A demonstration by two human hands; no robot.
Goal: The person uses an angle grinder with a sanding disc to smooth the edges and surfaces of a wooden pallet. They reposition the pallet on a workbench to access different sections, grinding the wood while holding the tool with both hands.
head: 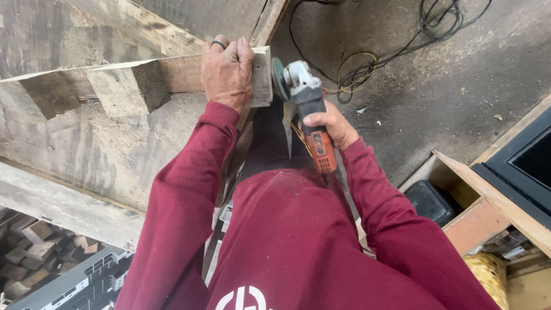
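Observation:
My left hand [228,72], a dark ring on one finger, presses down on the end of a wooden plank [183,73] that lies across a workbench [109,149]. My right hand [330,125] grips the orange and grey body of an angle grinder [307,106]. Its disc [279,78] sits right against the plank's end face [262,77], just beside my left fingers. Both arms wear dark red sleeves.
A wood block [129,87] hangs under the plank to the left. Black and yellow cables [367,63] trail over the concrete floor ahead. A black case [430,201] and a dark framed panel [516,166] stand at right; wood offcuts [34,247] pile at lower left.

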